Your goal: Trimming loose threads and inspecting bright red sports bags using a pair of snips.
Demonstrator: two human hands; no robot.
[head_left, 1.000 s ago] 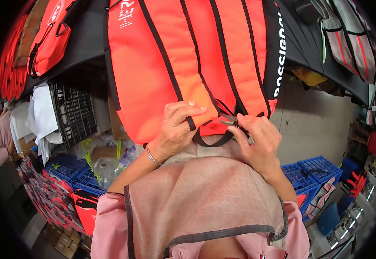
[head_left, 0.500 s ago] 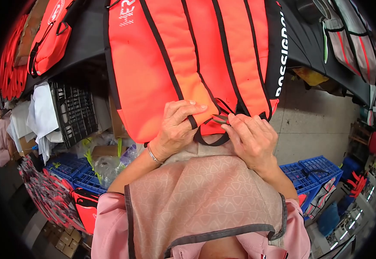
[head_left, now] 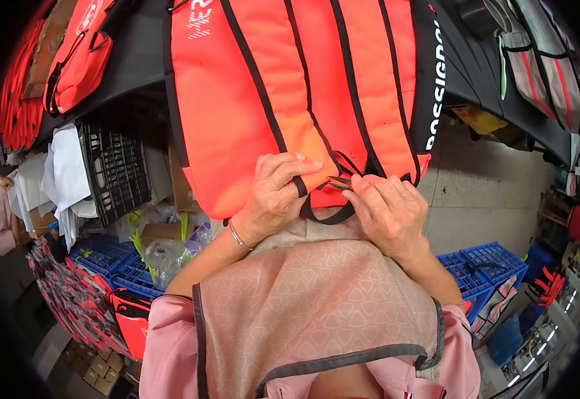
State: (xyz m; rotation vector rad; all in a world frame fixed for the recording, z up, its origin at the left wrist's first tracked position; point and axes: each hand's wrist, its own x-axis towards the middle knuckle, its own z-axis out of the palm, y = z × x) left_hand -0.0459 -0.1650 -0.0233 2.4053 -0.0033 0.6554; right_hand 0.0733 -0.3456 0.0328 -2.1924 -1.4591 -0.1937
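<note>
A bright orange-red backpack [head_left: 213, 133] with black edging lies on the dark table, its two padded shoulder straps facing up. My left hand [head_left: 275, 193] is closed on the lower end of the left shoulder strap [head_left: 298, 133], thumb and fingers pinching it near the black webbing. In my right hand [head_left: 391, 211] is a small pair of thread snips [head_left: 340, 183], mostly hidden by the fingers. Its pointed, slightly parted blades are at the strap's end, close to my left fingertips. Below them hangs a black webbing loop [head_left: 330, 218].
A dark cloth-covered table [head_left: 137, 50] carries another orange-red bag [head_left: 85, 70] at far left. A black crate [head_left: 113, 169] with white sheets stands to the left. Blue crates [head_left: 493, 259] sit at lower right, grey bag pieces [head_left: 549, 80] at far right.
The snips' blades have shifted slightly at the strap's end. Both hands keep their grip in nearly the same place.
</note>
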